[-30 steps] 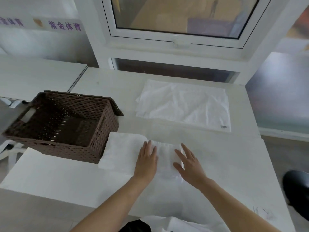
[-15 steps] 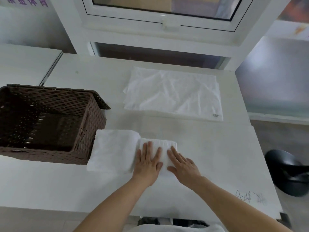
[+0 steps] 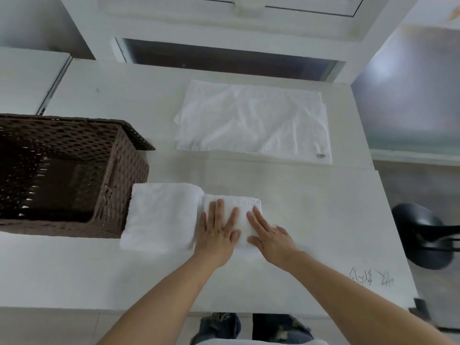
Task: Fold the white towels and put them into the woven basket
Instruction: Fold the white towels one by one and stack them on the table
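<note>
My left hand [image 3: 219, 232]: It lies flat and open on the small folded towel [image 3: 231, 215]. The fingers are spread out. It presses down and grips nothing.

My right hand [image 3: 267, 234]: It is flat and open too, on the right side of the same towel. It holds nothing.

Small folded towel: It sits on the table [image 3: 311, 220] right in front of me, touching the bigger folded towel [image 3: 161, 217] on its left.

Bigger folded towel: It lies just beside the woven basket [image 3: 119, 195], maybe touching its wall. I cannot tell for sure.

Woven basket: It is on my left. What I can see of the inside looks empty.

Flat towels [image 3: 254, 120]: They lie spread out at the far side of the table, not folded yet.

What could go wrong: I think the fold may pop open when I lift my hands, because towel cloth is soft and springy. If I grab only the top layer, it could fall open on the way to the basket. A corner could also catch on the rough basket rim.
</note>
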`<action>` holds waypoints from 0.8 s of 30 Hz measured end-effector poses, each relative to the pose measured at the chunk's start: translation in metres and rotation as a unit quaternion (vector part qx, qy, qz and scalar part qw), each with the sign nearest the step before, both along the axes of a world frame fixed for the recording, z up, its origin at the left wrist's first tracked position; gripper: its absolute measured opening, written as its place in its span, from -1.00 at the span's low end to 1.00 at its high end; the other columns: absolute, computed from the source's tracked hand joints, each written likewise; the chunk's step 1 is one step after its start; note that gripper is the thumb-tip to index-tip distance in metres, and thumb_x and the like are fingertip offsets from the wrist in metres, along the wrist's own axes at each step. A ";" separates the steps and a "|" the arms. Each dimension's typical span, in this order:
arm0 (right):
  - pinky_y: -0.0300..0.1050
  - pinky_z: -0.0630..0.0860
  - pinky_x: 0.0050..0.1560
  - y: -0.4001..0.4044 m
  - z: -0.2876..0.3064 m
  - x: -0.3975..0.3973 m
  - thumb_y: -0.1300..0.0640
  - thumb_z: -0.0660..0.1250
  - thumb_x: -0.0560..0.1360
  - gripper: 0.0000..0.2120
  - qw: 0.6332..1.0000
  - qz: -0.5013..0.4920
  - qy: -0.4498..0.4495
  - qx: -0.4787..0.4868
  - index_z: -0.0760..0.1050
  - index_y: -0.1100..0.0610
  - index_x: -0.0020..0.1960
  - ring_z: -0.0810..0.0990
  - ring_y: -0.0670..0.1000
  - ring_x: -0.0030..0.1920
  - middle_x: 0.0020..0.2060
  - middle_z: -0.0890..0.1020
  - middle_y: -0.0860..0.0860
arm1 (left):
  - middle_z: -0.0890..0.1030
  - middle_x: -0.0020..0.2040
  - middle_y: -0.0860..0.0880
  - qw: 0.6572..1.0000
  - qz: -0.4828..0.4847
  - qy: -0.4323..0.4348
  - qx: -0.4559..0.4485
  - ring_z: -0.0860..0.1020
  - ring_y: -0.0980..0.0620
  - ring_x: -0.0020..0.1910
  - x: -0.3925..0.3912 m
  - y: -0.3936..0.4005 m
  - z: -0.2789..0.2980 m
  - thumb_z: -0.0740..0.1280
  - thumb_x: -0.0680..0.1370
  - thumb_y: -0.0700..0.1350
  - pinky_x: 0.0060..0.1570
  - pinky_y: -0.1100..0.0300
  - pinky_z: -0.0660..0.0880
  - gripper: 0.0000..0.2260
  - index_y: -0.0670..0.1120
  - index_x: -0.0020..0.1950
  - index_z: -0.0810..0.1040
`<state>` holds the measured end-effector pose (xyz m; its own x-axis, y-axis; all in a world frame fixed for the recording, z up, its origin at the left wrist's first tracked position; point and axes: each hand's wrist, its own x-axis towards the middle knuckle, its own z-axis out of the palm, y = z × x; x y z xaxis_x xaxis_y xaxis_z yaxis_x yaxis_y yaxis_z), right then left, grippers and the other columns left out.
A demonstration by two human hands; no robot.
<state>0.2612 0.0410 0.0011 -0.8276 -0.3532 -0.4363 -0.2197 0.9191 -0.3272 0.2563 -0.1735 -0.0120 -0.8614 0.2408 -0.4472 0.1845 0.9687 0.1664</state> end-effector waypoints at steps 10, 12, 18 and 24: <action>0.03 0.30 0.46 -0.003 0.010 0.007 -0.33 -0.05 0.61 -0.31 0.998 -0.032 0.048 -0.029 -0.08 -0.16 0.68 0.22 -0.06 0.59 0.66 -0.12 -0.22 | -0.56 0.55 -0.10 1.000 0.017 -0.002 0.013 -0.49 -0.15 0.55 0.003 0.000 0.022 -0.46 0.46 0.32 0.58 -0.21 -0.28 -0.33 0.18 0.56 -0.50; 0.00 0.26 0.50 -0.002 0.013 0.008 -0.26 0.11 0.65 -0.37 0.993 -0.063 0.065 -0.074 0.09 -0.15 0.67 0.21 -0.07 0.60 0.66 0.05 -0.19 | -0.50 0.58 -0.10 1.000 0.023 -0.005 0.012 -0.43 -0.16 0.59 0.000 0.002 0.029 -0.45 0.46 0.32 0.57 -0.22 -0.27 -0.31 0.19 0.58 -0.44; 0.01 0.44 0.33 0.038 0.035 -0.024 -0.01 0.31 0.64 -0.62 0.966 -0.160 0.158 -0.127 0.47 -0.05 0.45 0.49 0.00 0.40 0.39 0.53 -0.12 | -0.02 0.69 -0.04 0.995 0.074 0.041 0.059 -0.16 -0.07 0.66 -0.026 0.019 0.059 -0.06 0.72 0.13 0.60 -0.17 -0.17 -0.53 0.06 0.63 0.13; 0.05 0.45 0.33 0.105 0.045 -0.089 0.07 0.29 0.64 -0.67 0.962 -0.198 0.161 -0.099 0.51 0.00 0.40 0.50 0.06 0.37 0.35 0.56 -0.06 | 0.00 0.69 -0.05 0.993 0.063 0.053 0.085 -0.10 -0.10 0.67 -0.082 0.086 0.071 -0.05 0.73 0.10 0.62 -0.12 -0.08 -0.52 0.01 0.65 0.10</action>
